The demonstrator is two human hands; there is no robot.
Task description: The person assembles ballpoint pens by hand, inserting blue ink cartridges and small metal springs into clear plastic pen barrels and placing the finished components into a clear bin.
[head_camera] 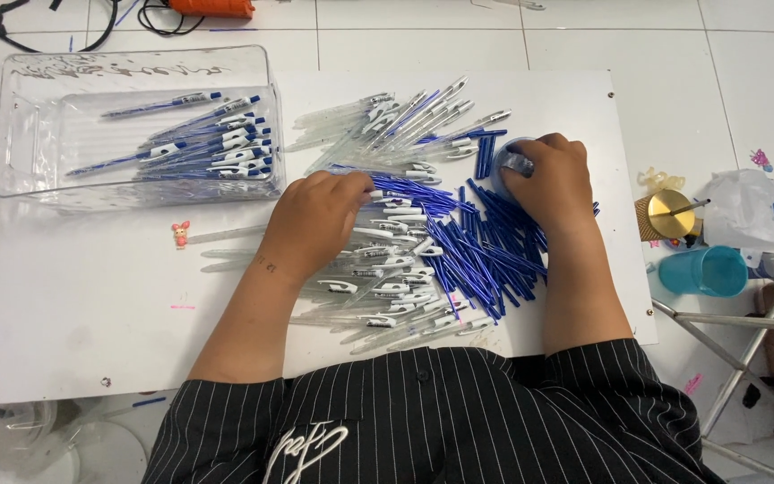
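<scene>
Refill pile (485, 251) slants toward upper left (long axes parallel); left hand (315, 224) fingers pinch one, right hand (553, 179) fingers curled over pile.

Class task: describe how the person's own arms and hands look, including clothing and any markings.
Both forearms are bare. The left hand has a small dark mark near its wrist; the right hand shows no rings or gloves. The person wears a black shirt with thin white pinstripes.
</scene>
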